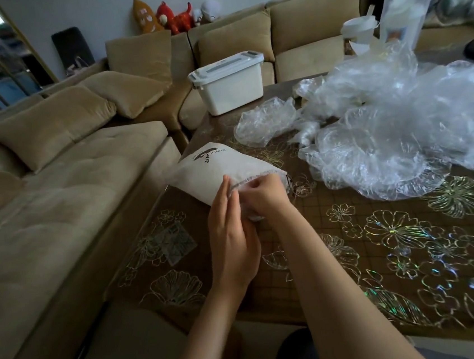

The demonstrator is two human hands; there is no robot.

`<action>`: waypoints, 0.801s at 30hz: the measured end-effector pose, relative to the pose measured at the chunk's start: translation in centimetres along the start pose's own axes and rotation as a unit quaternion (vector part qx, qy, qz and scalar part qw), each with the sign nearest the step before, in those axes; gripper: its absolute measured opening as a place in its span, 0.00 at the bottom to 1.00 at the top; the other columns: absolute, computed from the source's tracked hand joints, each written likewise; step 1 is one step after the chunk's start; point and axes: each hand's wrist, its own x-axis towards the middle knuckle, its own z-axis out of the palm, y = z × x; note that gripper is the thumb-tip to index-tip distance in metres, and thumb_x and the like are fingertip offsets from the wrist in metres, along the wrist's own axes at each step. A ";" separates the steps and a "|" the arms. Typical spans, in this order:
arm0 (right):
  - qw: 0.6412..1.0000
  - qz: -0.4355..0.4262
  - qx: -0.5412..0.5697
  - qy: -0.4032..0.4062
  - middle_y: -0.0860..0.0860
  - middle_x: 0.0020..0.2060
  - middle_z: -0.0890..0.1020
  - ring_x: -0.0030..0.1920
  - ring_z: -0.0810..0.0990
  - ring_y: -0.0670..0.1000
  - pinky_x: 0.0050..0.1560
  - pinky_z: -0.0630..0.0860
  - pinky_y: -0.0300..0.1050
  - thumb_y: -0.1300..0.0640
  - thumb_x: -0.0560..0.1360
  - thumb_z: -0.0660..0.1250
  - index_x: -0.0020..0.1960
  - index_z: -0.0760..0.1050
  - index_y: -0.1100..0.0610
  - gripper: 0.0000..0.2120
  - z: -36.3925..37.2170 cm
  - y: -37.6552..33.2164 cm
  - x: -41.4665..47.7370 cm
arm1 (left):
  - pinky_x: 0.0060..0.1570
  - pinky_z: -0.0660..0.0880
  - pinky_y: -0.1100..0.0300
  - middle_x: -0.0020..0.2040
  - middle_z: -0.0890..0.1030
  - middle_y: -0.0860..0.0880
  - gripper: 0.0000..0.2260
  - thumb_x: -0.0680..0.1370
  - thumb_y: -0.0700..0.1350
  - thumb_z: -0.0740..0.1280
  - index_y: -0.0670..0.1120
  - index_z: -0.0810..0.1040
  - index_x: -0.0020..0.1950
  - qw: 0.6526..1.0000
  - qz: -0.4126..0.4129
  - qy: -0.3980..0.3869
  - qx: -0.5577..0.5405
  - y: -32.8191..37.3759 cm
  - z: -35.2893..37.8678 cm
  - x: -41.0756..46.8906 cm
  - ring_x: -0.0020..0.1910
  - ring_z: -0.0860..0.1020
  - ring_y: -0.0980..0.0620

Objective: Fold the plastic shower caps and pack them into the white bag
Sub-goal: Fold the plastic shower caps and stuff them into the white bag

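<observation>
Hands [231,232] [264,197], two; white bag [214,167], one

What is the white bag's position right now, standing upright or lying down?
Lying down: the white bag rests flat on the table, logo up, mouth facing the person.

The white bag [214,170] lay on the table [355,254], its mouth toward the person. At that mouth the left hand [230,238] pressed straight fingers against the bag, while the right hand [263,194] curled round a folded cap [254,215]. A pile of shower caps [386,134] lay right of the bag, and a lidded box [230,89] stood beyond it.
</observation>
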 end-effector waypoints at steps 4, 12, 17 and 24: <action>0.976 -0.022 -0.216 0.010 0.55 0.36 0.74 0.38 0.73 0.55 0.39 0.68 0.43 0.57 0.72 0.64 0.41 0.71 0.59 0.05 0.8 0.7 0.1 | 0.68 0.63 0.61 0.70 0.69 0.43 0.19 0.79 0.43 0.54 0.36 0.71 0.67 0.999 -0.016 0.024 -0.018 0.0 -0.4 -0.2 0.70 0.66 0.51; 0.979 0.105 0.095 -0.148 0.56 0.31 0.76 0.31 0.76 0.50 0.28 0.76 0.38 0.73 0.73 0.61 0.37 0.73 0.62 0.10 -2.4 0.0 -1.3 | 0.50 0.71 0.63 0.49 0.80 0.48 0.12 0.75 0.46 0.58 0.42 0.75 0.53 1.000 -0.012 0.026 0.013 0.3 -0.8 0.1 0.49 0.77 0.53; 0.991 0.058 -0.009 -0.121 0.59 0.42 0.80 0.37 0.80 0.53 0.43 0.80 0.49 0.70 0.76 0.61 0.48 0.76 0.63 0.06 -6.7 -0.8 -1.7 | 0.51 0.74 0.52 0.49 0.82 0.44 0.19 0.76 0.49 0.56 0.39 0.82 0.47 0.987 0.004 -0.054 0.152 -0.6 -0.3 0.4 0.50 0.79 0.45; 0.895 -0.103 -0.396 0.176 0.57 0.68 0.67 0.67 0.65 0.58 0.65 0.62 0.50 0.59 0.74 0.67 0.70 0.63 0.57 0.27 -11.6 2.7 -2.1 | 0.66 0.65 0.51 0.59 0.79 0.41 0.21 0.77 0.52 0.57 0.38 0.79 0.56 0.981 -0.029 -0.093 0.169 -0.6 0.2 0.5 0.63 0.74 0.43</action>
